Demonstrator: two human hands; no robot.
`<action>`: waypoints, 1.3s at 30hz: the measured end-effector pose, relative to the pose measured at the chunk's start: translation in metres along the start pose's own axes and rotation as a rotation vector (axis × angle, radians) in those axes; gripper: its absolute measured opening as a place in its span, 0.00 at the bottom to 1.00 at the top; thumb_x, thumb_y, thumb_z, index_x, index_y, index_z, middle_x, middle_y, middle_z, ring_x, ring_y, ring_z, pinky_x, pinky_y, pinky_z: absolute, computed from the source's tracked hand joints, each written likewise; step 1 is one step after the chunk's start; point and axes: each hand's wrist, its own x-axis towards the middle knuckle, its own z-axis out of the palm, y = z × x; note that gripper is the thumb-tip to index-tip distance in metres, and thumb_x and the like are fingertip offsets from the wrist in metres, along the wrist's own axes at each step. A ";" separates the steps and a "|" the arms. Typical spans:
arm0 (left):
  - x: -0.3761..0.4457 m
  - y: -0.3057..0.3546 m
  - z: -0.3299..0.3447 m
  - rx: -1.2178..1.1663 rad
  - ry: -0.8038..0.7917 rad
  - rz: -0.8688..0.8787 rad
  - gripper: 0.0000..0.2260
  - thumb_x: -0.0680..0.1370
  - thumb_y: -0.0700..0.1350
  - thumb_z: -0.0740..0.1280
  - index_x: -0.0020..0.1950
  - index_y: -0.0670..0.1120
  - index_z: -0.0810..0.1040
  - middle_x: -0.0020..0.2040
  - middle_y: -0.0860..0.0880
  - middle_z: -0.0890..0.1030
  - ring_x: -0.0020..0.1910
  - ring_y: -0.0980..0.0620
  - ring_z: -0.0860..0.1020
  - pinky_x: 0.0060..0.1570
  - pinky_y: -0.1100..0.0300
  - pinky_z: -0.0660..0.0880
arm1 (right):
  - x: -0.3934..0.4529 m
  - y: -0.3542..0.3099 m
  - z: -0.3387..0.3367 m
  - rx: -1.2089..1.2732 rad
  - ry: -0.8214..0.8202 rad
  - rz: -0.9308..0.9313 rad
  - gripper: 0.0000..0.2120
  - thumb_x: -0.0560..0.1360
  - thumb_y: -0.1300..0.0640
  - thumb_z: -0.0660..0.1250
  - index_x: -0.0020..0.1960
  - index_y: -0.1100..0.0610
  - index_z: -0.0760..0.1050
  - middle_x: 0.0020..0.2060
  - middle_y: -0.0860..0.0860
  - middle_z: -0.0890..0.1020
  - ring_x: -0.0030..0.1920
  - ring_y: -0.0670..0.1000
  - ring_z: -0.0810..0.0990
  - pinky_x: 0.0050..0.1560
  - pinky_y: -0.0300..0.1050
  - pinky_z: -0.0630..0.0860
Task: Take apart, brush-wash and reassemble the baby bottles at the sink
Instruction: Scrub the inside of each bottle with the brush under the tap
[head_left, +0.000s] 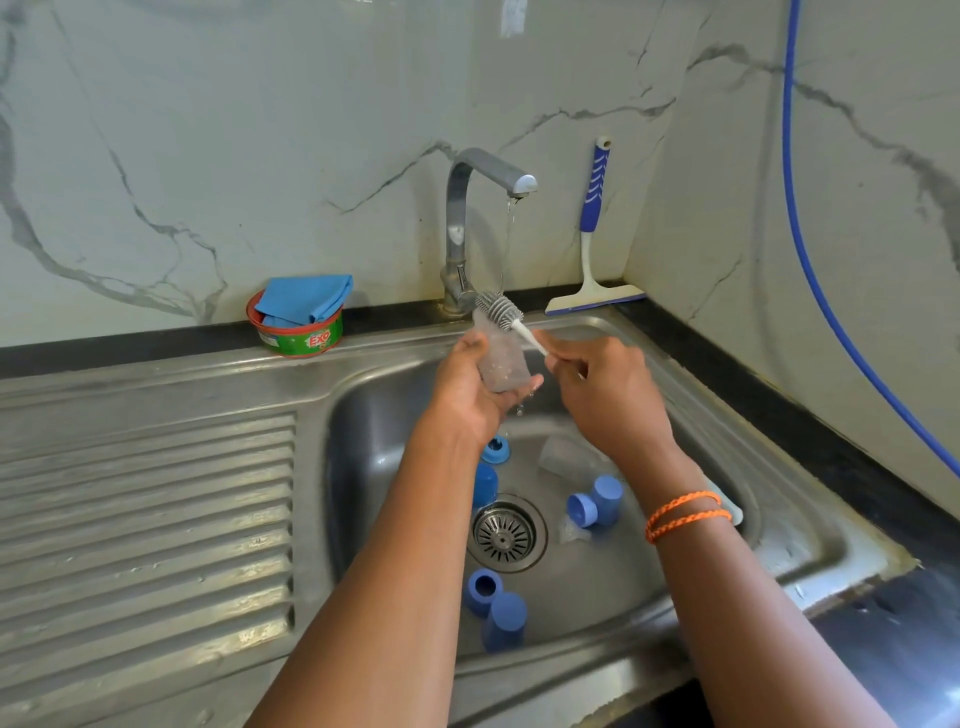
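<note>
My left hand (470, 387) grips a clear baby bottle body (501, 358) above the sink basin (779, 525), under the running tap (491, 171). My right hand (605, 389) pinches the white handle of a grey bottle brush (500, 307), whose bristle head sits at the bottle's mouth. A thin stream of water falls onto the brush. In the basin lie several blue caps and collars (597, 501), another pair (496, 605) near the front, and a second clear bottle body (569, 457) behind my right wrist.
A ribbed steel draining board (145, 519) lies to the left. A round soap tub (296, 332) with a blue cloth on it stands on the sink's back rim. A blue-handled squeegee (592, 234) leans in the corner. A blue hose (810, 260) hangs down the right wall.
</note>
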 end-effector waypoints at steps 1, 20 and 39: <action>0.001 0.001 0.000 -0.053 0.009 0.015 0.12 0.86 0.47 0.62 0.68 0.45 0.74 0.66 0.36 0.78 0.64 0.33 0.79 0.59 0.32 0.79 | -0.001 0.001 -0.002 0.021 -0.025 -0.022 0.16 0.84 0.55 0.66 0.67 0.41 0.82 0.32 0.45 0.77 0.32 0.48 0.73 0.33 0.45 0.70; 0.005 -0.006 -0.002 -0.063 -0.022 0.020 0.22 0.87 0.55 0.57 0.74 0.41 0.71 0.64 0.37 0.82 0.62 0.39 0.82 0.47 0.47 0.82 | -0.002 -0.002 -0.002 0.143 0.020 0.040 0.15 0.83 0.56 0.65 0.63 0.41 0.85 0.28 0.45 0.72 0.31 0.47 0.68 0.33 0.44 0.68; 0.000 -0.011 0.000 0.187 -0.037 -0.003 0.17 0.79 0.45 0.74 0.67 0.43 0.78 0.61 0.40 0.84 0.60 0.43 0.83 0.63 0.47 0.79 | 0.002 0.005 0.002 0.187 0.054 0.085 0.15 0.84 0.54 0.67 0.65 0.39 0.84 0.29 0.45 0.77 0.31 0.44 0.71 0.33 0.39 0.70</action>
